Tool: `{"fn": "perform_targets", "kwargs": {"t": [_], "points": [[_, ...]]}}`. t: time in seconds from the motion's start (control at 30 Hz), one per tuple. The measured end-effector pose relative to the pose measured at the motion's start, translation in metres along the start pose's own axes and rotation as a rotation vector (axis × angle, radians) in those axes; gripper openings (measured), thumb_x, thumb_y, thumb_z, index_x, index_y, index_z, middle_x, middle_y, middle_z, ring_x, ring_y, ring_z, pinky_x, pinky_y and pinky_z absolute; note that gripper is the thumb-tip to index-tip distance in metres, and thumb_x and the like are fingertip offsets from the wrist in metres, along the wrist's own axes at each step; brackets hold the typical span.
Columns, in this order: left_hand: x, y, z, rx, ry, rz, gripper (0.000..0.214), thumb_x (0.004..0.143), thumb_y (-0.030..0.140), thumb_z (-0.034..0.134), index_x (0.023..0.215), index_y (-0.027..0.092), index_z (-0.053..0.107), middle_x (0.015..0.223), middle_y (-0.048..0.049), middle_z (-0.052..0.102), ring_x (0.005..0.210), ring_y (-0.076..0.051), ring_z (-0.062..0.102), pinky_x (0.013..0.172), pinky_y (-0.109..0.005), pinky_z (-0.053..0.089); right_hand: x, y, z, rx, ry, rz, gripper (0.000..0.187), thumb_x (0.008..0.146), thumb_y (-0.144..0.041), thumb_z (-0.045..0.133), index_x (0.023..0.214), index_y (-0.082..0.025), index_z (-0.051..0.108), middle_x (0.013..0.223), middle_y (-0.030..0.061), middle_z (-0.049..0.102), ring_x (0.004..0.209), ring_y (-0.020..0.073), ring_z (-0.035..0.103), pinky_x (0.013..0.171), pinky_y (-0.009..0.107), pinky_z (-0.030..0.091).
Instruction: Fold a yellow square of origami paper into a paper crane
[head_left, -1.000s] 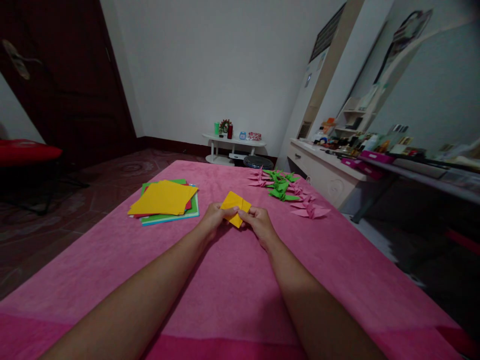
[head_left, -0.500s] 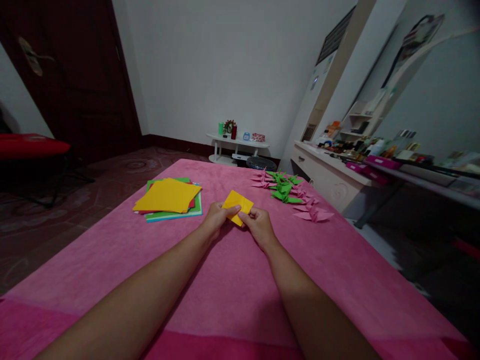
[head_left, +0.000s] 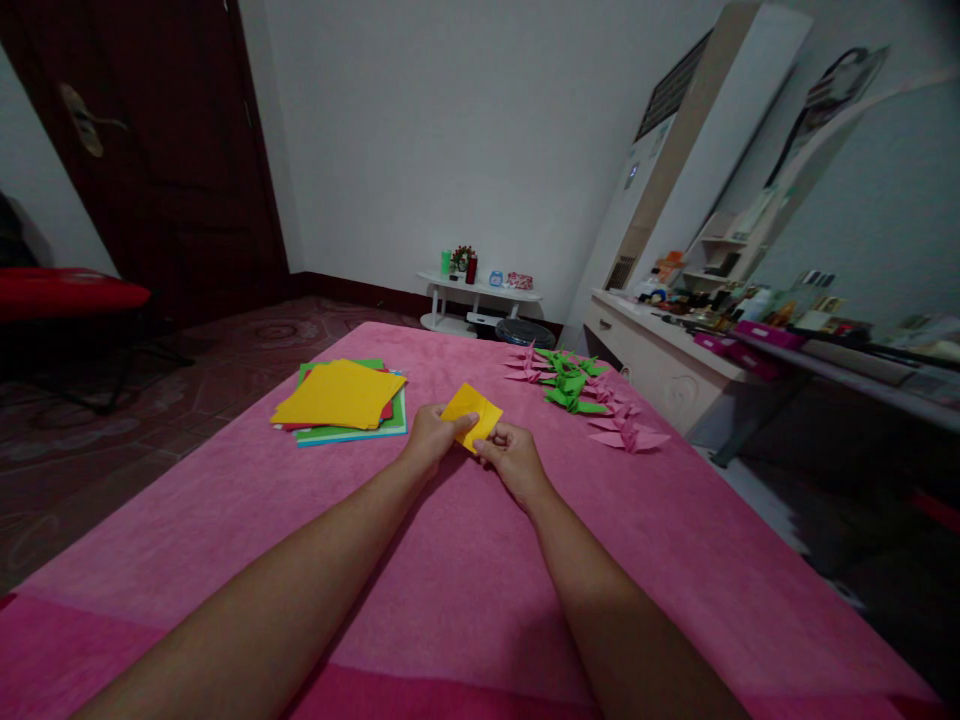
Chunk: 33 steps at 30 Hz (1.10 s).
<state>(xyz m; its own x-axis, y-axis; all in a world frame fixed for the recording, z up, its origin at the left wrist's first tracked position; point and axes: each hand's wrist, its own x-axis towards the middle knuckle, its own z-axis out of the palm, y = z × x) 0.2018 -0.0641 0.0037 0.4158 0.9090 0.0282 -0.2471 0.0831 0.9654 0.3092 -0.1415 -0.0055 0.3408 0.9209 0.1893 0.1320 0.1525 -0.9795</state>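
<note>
A small folded square of yellow origami paper point(head_left: 477, 404) is held up over the pink cloth, one corner pointing toward me. My left hand point(head_left: 433, 436) pinches its left side, thumb on top and fingers underneath. At the near right edge, my right hand point(head_left: 514, 458) grips the paper between thumb and curled fingers. To the left lies a loose stack of coloured sheets point(head_left: 341, 394), yellow uppermost, with red, green and blue edges showing below. Folded paper cranes stand to the right, green ones point(head_left: 571, 384) among pink ones point(head_left: 630, 434).
The pink cloth point(head_left: 450, 580) covers the table. Beyond it a low white stand point(head_left: 480, 288) holds small items. On the right is a dresser point(head_left: 660, 345) crowded with bottles. A red-topped seat point(head_left: 67, 292) is at the left, near a dark door point(head_left: 172, 150).
My right thumb has slid from the paper's middle down to its near corner, uncovering more of the paper. My left hand keeps its pinch. The camera view has shifted slightly.
</note>
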Motion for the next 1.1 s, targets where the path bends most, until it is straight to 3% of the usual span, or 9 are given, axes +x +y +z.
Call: {"fn": "perform_targets", "kwargs": {"t": [0.13, 0.23, 0.33, 0.6, 0.87, 1.1], "points": [[0.0002, 0.0022, -0.0011, 0.005, 0.009, 0.012, 0.025, 0.051, 0.025, 0.075, 0.064, 0.008, 0.061, 0.057, -0.0041, 0.06, 0.047, -0.012, 0.051, 0.046, -0.023, 0.036, -0.0001, 0.0002, -0.0026, 0.074, -0.053, 0.027, 0.014, 0.06, -0.023, 0.069, 0.068, -0.014, 0.063, 0.058, -0.0007, 0.062, 0.048, 0.0087, 0.051, 0.049, 0.021, 0.039], [-0.0002, 0.0026, -0.0009, 0.043, 0.012, 0.045, 0.024, 0.053, 0.027, 0.074, 0.06, 0.009, 0.06, 0.053, -0.0028, 0.057, 0.044, -0.011, 0.048, 0.043, -0.022, 0.032, -0.0002, -0.0013, -0.0039, 0.103, -0.121, 0.058, 0.021, 0.067, -0.033, 0.068, 0.069, -0.013, 0.065, 0.059, 0.002, 0.064, 0.051, 0.0096, 0.054, 0.053, 0.022, 0.043], [-0.0013, 0.0008, 0.0013, 0.09, 0.01, 0.092, 0.023, 0.055, 0.028, 0.073, 0.059, 0.009, 0.061, 0.053, -0.0026, 0.057, 0.044, -0.01, 0.047, 0.043, -0.022, 0.031, 0.0005, -0.0012, -0.0024, 0.07, -0.106, 0.091, 0.029, 0.066, -0.04, 0.069, 0.065, -0.011, 0.064, 0.054, 0.0027, 0.062, 0.046, 0.0093, 0.052, 0.047, 0.022, 0.041], [-0.0019, -0.0021, 0.0036, 0.024, -0.006, 0.058, 0.026, 0.053, 0.028, 0.075, 0.061, 0.008, 0.061, 0.056, -0.0043, 0.059, 0.046, -0.011, 0.05, 0.044, -0.023, 0.033, 0.0, 0.0071, 0.0002, 0.089, -0.082, 0.061, 0.017, 0.061, -0.025, 0.069, 0.069, -0.011, 0.064, 0.053, 0.0009, 0.062, 0.043, 0.0088, 0.052, 0.044, 0.021, 0.042], [0.0004, -0.0047, 0.0013, -0.056, -0.061, -0.012, 0.031, 0.052, 0.031, 0.077, 0.062, 0.008, 0.06, 0.058, -0.0078, 0.062, 0.046, -0.014, 0.053, 0.044, -0.025, 0.036, -0.0015, 0.0055, 0.0017, 0.026, -0.081, 0.058, 0.017, 0.063, -0.028, 0.067, 0.068, -0.013, 0.06, 0.051, 0.0, 0.062, 0.041, 0.0102, 0.054, 0.042, 0.021, 0.043], [-0.0003, 0.0026, -0.001, -0.058, -0.029, 0.007, 0.03, 0.051, 0.029, 0.078, 0.063, 0.007, 0.063, 0.061, -0.0084, 0.064, 0.051, -0.015, 0.056, 0.049, -0.025, 0.039, -0.0009, 0.0062, -0.0001, 0.026, -0.127, 0.066, 0.014, 0.065, -0.025, 0.063, 0.068, -0.012, 0.062, 0.052, 0.0006, 0.063, 0.041, 0.0095, 0.053, 0.043, 0.021, 0.041]]}}
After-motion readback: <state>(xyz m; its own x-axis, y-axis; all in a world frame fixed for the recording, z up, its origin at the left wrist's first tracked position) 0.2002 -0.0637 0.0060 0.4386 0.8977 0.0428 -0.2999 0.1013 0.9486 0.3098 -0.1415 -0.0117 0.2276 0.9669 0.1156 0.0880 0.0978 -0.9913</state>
